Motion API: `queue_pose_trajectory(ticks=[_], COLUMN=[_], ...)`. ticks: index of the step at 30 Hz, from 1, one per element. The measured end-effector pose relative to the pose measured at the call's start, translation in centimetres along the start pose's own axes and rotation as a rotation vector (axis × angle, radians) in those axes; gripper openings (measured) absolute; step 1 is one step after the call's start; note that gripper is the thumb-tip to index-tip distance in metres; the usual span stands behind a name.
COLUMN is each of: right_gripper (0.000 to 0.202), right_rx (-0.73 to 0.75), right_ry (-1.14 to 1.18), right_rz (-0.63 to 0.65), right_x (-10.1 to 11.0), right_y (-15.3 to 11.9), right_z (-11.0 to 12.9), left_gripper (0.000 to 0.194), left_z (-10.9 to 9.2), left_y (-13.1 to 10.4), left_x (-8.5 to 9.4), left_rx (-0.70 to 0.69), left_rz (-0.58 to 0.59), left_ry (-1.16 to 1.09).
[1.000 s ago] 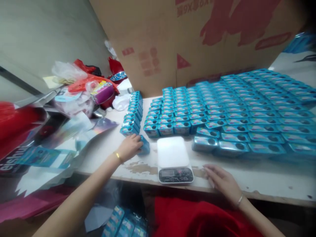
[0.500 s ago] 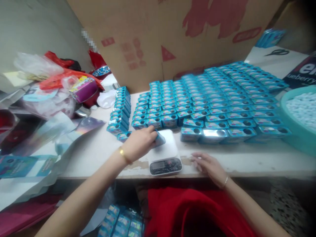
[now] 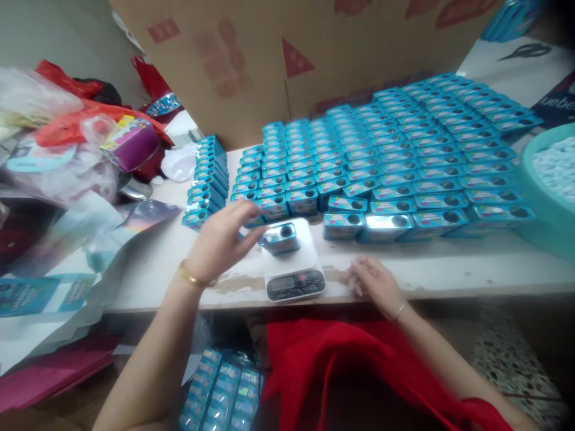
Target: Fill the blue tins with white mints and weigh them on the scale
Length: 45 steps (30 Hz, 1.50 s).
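A small blue box (image 3: pixel 282 241) with a dark round spot on its top sits on a white digital scale (image 3: pixel 309 263). My left hand (image 3: pixel 224 236) is at the left of this box, thumb and fingers apart, with nothing held between them. Its fingertips are close to the box; whether they touch it I cannot tell. My right hand (image 3: pixel 375 281) rests by the table's front edge, right of the scale, with its fingers curled together. What they may hold is hidden. Rows of similar blue boxes (image 3: pixel 395 173) stand behind the scale.
A turquoise basin (image 3: pixel 534 197) of small white pieces stands at the right. Behind the rows is a large cardboard box (image 3: pixel 251 36). A separate row of blue boxes (image 3: pixel 205 185), plastic bags (image 3: pixel 49 173) and paper lie leftward. Below the table are packed blue boxes (image 3: pixel 222 389).
My left hand has let go of the blue box, now on the scale, and drawn back leftward. My right hand's fingers look more curled in. The camera view has shifted slightly.
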State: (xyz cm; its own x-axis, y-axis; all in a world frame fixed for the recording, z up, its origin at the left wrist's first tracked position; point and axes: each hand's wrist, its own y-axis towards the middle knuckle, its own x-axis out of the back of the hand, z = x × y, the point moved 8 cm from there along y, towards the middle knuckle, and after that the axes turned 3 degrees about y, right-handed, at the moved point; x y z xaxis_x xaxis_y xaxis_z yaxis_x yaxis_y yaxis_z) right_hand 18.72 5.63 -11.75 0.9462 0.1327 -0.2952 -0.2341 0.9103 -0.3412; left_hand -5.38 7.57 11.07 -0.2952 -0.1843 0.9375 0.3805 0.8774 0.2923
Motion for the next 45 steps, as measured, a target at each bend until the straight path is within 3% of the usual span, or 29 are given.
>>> queue_pose_trajectory(ticks=[2, 4, 7, 11, 20, 26, 37, 39, 41, 45], right_gripper=[0.036, 0.034, 0.032, 0.032, 0.032, 0.034, 0.038, 0.038, 0.035, 0.026], right_rx=[0.018, 0.024, 0.019, 0.005, -0.002, -0.019, -0.042, -0.006, 0.123, 0.563], right_ry=[0.010, 0.014, -0.001, -0.025, -0.050, -0.054, -0.105, -0.157, -0.253, -0.441], right_rz=[-0.003, -0.005, 0.004, -0.003, -0.027, -0.038, -0.050, -0.075, -0.086, -0.007], right_x=[0.2, 0.3, 0.3, 0.2, 0.6, 0.2, -0.1, -0.7, -2.3, -8.8], right_y=[-0.1, -0.1, 0.0, -0.1, -0.2, -0.3, -0.4, -0.5, -0.6, 0.0], right_z=[0.0, 0.0, 0.0, 0.0, -0.3, -0.1, 0.0, 1.1, 3.7, 10.9], left_gripper=[0.017, 0.015, 0.017, 0.024, 0.021, 0.037, 0.042, 0.043, 0.044, 0.044], left_z=[1.8, 3.5, 5.3, 6.0, 3.2, 0.8, -1.3, -1.5, -1.6, -1.0], left_y=[-1.7, -3.7, -6.3, -8.1, -7.5, -7.0, -5.1, -4.3, -3.8, -4.0], left_x=[1.5, 1.7, 0.3, -1.6, -2.0, -3.3, -5.9, -6.2, -6.1, -5.2], left_rx=[0.148, 0.287, 0.423, 0.483, 0.240, 0.098, 0.092, 0.094, 0.109, 0.184], left_rz=[-0.159, -0.250, -0.283, -0.283, -0.376, -0.350, -0.248, -0.231, -0.241, -0.339], left_ry=[-0.050, -0.078, -0.114, -0.149, -0.053, 0.078, 0.168, 0.165, 0.139, 0.074])
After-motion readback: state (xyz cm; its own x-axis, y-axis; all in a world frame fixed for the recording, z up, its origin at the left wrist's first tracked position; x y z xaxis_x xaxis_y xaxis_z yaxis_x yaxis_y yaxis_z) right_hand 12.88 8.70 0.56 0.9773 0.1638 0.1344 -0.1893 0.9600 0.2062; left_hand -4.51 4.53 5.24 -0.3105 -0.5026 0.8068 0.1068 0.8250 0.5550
